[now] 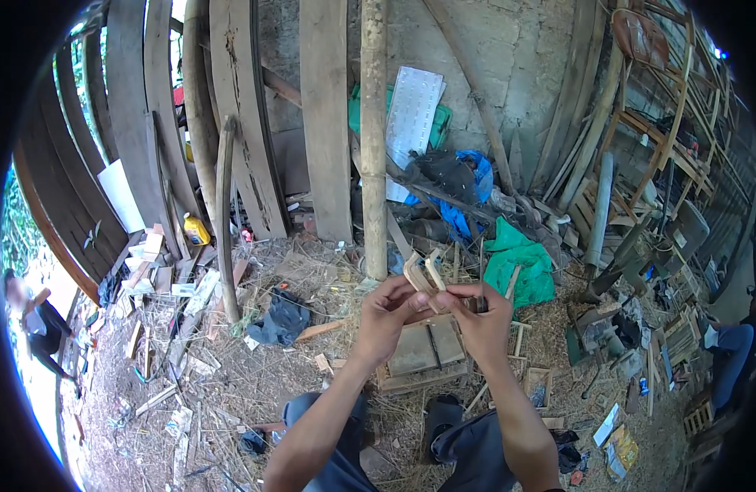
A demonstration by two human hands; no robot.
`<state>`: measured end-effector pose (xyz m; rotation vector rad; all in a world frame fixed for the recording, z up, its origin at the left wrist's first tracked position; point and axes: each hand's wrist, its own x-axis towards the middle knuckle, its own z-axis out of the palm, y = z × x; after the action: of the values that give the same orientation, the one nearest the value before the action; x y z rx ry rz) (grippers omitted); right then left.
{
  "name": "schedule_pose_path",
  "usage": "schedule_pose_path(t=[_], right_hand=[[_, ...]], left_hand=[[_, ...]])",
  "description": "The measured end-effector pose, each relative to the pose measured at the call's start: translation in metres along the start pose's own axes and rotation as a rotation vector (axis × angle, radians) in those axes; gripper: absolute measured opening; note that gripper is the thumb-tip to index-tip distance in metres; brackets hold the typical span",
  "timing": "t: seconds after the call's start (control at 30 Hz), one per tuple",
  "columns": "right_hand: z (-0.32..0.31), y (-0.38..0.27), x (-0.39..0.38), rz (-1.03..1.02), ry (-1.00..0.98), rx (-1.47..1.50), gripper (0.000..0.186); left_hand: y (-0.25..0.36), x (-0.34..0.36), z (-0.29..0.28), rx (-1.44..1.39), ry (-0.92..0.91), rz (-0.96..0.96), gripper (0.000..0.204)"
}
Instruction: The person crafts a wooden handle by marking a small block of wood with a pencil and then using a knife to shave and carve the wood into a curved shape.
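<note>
Both hands meet in front of me, above a low wooden block or stand (407, 351) with a dark slit across its top. My left hand (384, 318) is closed, thumb and fingers pinching a small pale wooden piece (416, 272) with a bent, hook-like upper end. Close beside it stands a similar wooden piece (434, 274), gripped by my closed right hand (481, 318). The two pieces are upright and nearly parallel, their bent ends upward. My thumbs almost touch at their lower parts, hiding where the pieces end. Whether they are joined there I cannot tell.
A bamboo post (374, 164) rises just beyond my hands. Green sheeting (521, 262) and a black plastic bag (281, 318) lie on the littered ground. A wooden chair frame (661, 115) leans at the right. A person (40, 324) is at far left; another person's leg (732, 361) shows at right.
</note>
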<state>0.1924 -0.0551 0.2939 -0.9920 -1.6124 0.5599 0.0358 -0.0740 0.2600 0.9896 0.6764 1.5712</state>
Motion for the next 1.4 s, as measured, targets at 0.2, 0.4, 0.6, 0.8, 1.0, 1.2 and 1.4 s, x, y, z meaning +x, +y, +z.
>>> schedule_pose_path(t=[0.2,0.4,0.6,0.8,1.0,1.2,1.4], right_hand=[[0.005,-0.012,-0.006,-0.068,-0.056,-0.081,0.023],[0.007,-0.011,-0.007,-0.116,-0.040,-0.085,0.019],[0.009,-0.009,-0.008,-0.124,-0.025,-0.070,0.018],[0.010,-0.010,-0.009,-0.104,-0.047,-0.075,0.019],[0.010,-0.010,-0.009,-0.116,-0.048,-0.072,0.018],[0.003,-0.005,-0.002,-0.053,0.027,0.036,0.019],[-0.008,-0.005,0.000,0.204,0.062,0.424,0.019]], left_hand=[[0.001,-0.005,-0.004,-0.010,0.036,0.025,0.033],[0.000,-0.007,-0.005,0.029,0.028,0.075,0.034],[0.004,-0.007,-0.003,0.106,0.042,0.109,0.027],[0.003,-0.008,-0.005,0.109,0.045,0.100,0.027],[0.001,-0.008,-0.005,0.107,0.046,0.114,0.030],[0.001,-0.008,-0.006,0.139,0.070,0.075,0.028],[-0.001,-0.007,-0.002,0.123,0.094,0.031,0.027]])
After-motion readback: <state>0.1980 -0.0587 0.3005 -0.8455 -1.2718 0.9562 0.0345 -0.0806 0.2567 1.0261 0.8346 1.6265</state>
